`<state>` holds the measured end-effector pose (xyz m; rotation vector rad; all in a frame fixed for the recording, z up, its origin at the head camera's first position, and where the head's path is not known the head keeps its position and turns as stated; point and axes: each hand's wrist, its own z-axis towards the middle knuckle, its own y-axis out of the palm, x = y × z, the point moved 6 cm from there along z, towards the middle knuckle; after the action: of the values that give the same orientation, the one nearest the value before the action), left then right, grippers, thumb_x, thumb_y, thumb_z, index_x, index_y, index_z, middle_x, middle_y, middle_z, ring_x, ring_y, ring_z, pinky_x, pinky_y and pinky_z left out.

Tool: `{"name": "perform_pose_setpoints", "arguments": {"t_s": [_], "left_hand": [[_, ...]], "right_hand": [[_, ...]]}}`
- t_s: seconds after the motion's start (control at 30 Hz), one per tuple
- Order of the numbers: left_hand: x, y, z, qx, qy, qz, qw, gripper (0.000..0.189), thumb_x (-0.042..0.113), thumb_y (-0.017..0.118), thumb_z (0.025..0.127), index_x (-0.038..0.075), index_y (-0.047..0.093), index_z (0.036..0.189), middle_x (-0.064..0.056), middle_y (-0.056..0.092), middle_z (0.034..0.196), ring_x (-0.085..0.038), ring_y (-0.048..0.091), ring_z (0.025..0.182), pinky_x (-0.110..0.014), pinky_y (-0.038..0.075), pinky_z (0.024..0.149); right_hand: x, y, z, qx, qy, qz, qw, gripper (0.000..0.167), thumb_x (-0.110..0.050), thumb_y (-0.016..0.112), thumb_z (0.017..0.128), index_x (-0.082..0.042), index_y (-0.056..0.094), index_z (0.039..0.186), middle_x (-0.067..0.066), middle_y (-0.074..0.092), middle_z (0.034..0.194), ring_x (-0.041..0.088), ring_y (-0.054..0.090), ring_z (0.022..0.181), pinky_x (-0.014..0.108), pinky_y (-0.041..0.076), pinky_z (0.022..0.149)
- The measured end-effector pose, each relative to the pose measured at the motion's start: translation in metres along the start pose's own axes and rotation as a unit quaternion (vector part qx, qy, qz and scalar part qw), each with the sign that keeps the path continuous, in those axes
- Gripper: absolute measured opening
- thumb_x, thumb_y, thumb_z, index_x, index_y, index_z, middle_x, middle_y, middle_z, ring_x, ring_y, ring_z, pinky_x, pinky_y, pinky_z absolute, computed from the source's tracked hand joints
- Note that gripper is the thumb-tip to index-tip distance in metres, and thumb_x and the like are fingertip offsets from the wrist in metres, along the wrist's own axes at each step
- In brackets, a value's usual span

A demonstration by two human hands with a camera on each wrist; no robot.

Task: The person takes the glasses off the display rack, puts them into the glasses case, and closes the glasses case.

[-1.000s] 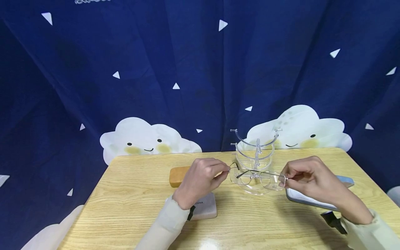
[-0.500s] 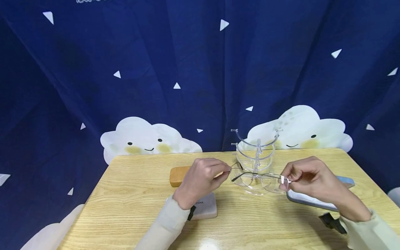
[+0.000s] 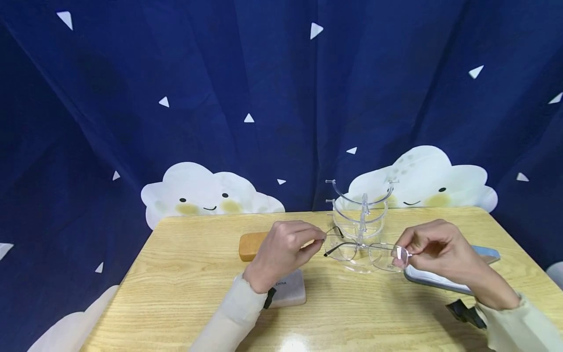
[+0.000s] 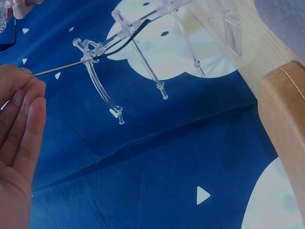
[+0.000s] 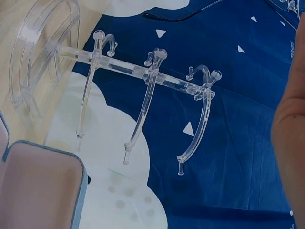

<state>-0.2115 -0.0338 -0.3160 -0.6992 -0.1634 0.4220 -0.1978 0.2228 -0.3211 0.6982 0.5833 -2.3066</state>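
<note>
Thin metal-rimmed eyeglasses (image 3: 381,256) are held up between both hands in the head view, in front of a clear display stand (image 3: 364,215). My left hand (image 3: 286,248) pinches the frame's left end, and my right hand (image 3: 433,248) pinches its right end near the lens. Both temples are unfolded, pointing back toward me with dark tips. In the left wrist view, one temple (image 4: 124,46) runs out from the fingertips of the left hand (image 4: 19,129). The right wrist view catches a dark temple tip (image 5: 176,19) and part of the right hand (image 5: 290,105).
A tan glasses case (image 3: 251,246) and a grey case (image 3: 291,289) lettered CHINA lie by the left hand on the wooden table (image 3: 176,288). Under the right forearm lies an open blue case (image 3: 433,281) with a pale lining. A blue curtain (image 3: 264,73) hangs behind.
The eyeglasses have shifted slightly right and turned a little, so the near temple tip swings left and lower. Both hands keep their pinch and barely move.
</note>
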Motion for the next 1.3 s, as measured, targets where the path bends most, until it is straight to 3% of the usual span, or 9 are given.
{"name": "perform_pose_setpoints", "arguments": {"t_s": [0.13,0.33,0.57,0.8,1.07,1.3], "left_hand": [[-0.0006,0.0004,0.0003,-0.004,-0.001,-0.003,1.0,0.01,0.001,0.081,0.086,0.011,0.082,0.089,0.004,0.081,0.086,-0.006,0.077,0.08,-0.014,0.06,0.078],[-0.0014,-0.0011,0.0003,0.001,-0.006,-0.003,1.0,0.014,-0.001,0.083,0.081,0.011,0.082,0.088,0.005,0.081,0.087,-0.006,0.076,0.079,-0.014,0.06,0.078],[-0.0019,-0.0013,-0.0004,0.0,-0.013,-0.009,0.9999,0.013,0.0,0.082,0.083,0.011,0.082,0.088,0.005,0.081,0.086,-0.005,0.076,0.079,-0.013,0.06,0.078],[-0.0021,-0.0014,0.0001,0.009,-0.01,-0.027,0.9995,0.012,-0.001,0.082,0.082,0.01,0.082,0.087,0.002,0.081,0.085,-0.007,0.077,0.078,-0.013,0.06,0.079],[-0.006,-0.002,-0.0006,0.021,-0.034,-0.101,0.9941,0.009,-0.002,0.078,0.086,0.006,0.082,0.088,-0.002,0.082,0.087,-0.009,0.078,0.081,-0.012,0.06,0.082],[-0.0094,-0.0006,-0.0009,0.032,-0.063,-0.164,0.9838,0.012,-0.004,0.076,0.086,0.006,0.081,0.087,-0.003,0.082,0.085,-0.007,0.078,0.079,-0.01,0.058,0.079]], "right_hand": [[-0.0008,0.0001,0.0003,0.0,-0.001,0.004,1.0,0.044,0.047,0.041,0.061,0.005,0.048,0.072,0.023,0.076,0.098,0.024,0.077,0.086,0.03,0.064,0.068],[0.0015,-0.0015,-0.0017,0.012,0.017,-0.025,0.9995,0.046,0.046,0.039,0.058,0.005,0.053,0.074,0.019,0.077,0.097,0.022,0.077,0.085,0.027,0.063,0.066],[0.0027,-0.0048,-0.0065,0.028,0.033,0.005,0.9991,0.046,0.05,0.041,0.058,0.01,0.053,0.078,0.018,0.078,0.105,0.022,0.08,0.092,0.029,0.066,0.076],[0.0036,-0.0076,-0.0092,0.039,0.051,-0.018,0.9978,0.046,0.05,0.044,0.06,0.007,0.052,0.075,0.016,0.079,0.104,0.017,0.078,0.089,0.026,0.065,0.075],[0.0047,-0.0077,-0.0075,0.02,0.041,0.019,0.9988,0.042,0.05,0.046,0.065,0.01,0.051,0.076,0.019,0.078,0.107,0.02,0.079,0.092,0.03,0.066,0.078],[0.0033,-0.0066,-0.0061,0.003,0.034,0.061,0.9975,0.032,0.042,0.051,0.078,0.011,0.045,0.074,0.022,0.077,0.115,0.026,0.079,0.104,0.033,0.065,0.087]]}}
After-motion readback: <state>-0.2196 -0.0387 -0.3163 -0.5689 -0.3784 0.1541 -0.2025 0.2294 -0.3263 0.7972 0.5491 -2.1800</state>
